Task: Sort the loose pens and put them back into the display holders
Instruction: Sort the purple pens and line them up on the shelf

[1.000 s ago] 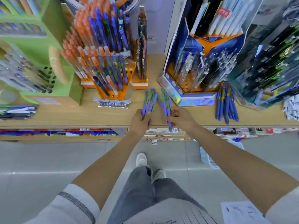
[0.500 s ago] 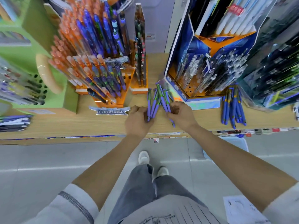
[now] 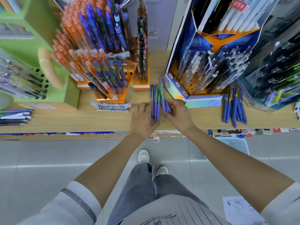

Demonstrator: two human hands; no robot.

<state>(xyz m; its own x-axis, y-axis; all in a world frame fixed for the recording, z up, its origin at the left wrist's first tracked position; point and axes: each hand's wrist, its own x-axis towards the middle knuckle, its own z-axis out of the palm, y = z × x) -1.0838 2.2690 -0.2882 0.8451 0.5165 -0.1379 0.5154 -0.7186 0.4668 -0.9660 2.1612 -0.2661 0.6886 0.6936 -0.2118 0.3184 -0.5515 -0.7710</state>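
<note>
Closest in, 2 white shoes [image 3: 143, 155] stand on the grey tiled floor [image 3: 40, 159] below the front edge of the wooden bench [image 3: 65, 119]. Above that edge the left hand [image 3: 142, 118] and right hand [image 3: 179, 116] meet over the bench. Their fingers [image 3: 172, 103] are curled round a bunch of purple pens [image 3: 155, 101]: the left grips 1 side of the bunch and the right pinches the other. The pens run from between the fingers straight away from the person. Whether their near ends touch the bench cannot be told.

Well to the right of the fingers a loose pile of blue pens [image 3: 233, 108] lies flat on the bench. Just left of the fingers lies a silver name plate [image 3: 112, 107]. Beyond the fingers to the left stands the orange display holder [image 3: 132, 78], packed with orange and purple pens. Beyond them to the right stands the blue display holder [image 3: 203, 101], with clear pens upright in it. Far left is a green holder [image 3: 69, 93].
</note>
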